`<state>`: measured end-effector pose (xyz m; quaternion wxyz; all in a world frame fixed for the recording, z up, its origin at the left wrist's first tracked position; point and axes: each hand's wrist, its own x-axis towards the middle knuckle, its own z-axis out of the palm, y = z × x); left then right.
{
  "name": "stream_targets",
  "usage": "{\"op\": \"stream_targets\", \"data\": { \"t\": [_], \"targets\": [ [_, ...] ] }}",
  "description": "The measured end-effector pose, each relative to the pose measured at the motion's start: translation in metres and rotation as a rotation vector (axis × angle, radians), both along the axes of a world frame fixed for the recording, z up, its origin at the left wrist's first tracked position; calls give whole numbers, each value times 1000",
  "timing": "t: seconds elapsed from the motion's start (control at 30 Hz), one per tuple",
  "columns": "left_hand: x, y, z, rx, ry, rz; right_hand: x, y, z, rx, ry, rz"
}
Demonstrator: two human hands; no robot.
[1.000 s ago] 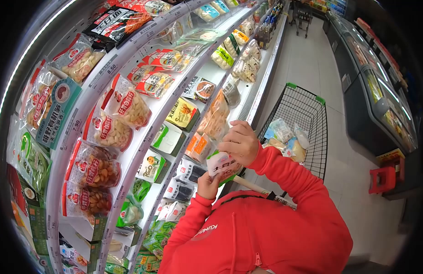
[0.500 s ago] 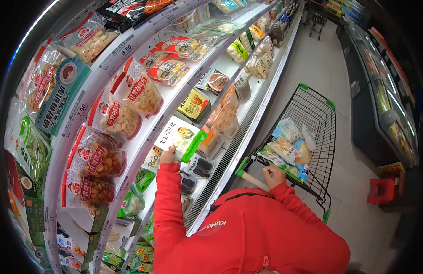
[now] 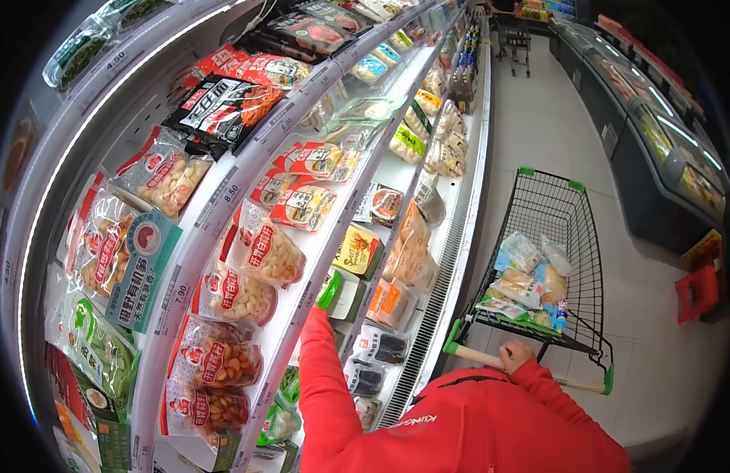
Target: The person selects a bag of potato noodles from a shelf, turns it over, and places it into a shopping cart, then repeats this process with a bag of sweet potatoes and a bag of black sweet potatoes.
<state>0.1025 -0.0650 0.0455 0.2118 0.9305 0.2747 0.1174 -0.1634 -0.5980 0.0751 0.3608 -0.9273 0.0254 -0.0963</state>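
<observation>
Shelf edge (image 3: 234,180): 8.50, 7.90, 6.00 | Red top (image 3: 491,426): "KUNG" | Teal sign (image 3: 146,272): "有机"

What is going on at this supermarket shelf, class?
A person in a red top reaches the left arm toward a packet with a bright green edge; the left hand is out of sight, so any grip cannot be told. The right hand rests on the pale bar handle of a black wire cart with green corners, which holds clear plastic bags of food.
</observation>
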Motion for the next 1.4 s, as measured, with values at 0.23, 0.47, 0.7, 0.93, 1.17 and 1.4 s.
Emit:
{"op": "stream_targets", "data": {
  "t": [0.23,0.47,0.7,0.93,1.17,1.4],
  "targets": [
    [52,-16,-21,22,-113,182,-5,3,3,60,41,-49],
    [21,-93,33,577,-154,-377,-3,3,-8,29,-18,-50],
    [21,-74,25,681,31,-662,1,6,-7,-71,47,-1],
    [11,-83,28,815,244,-341,0,6,0,-91,59,26],
    [4,-132,72,659,509,-219,-2,4,1,-58,65,23],
    [17,-110,39,723,208,-166,0,6,2,-76,78,57]
  ]
}}
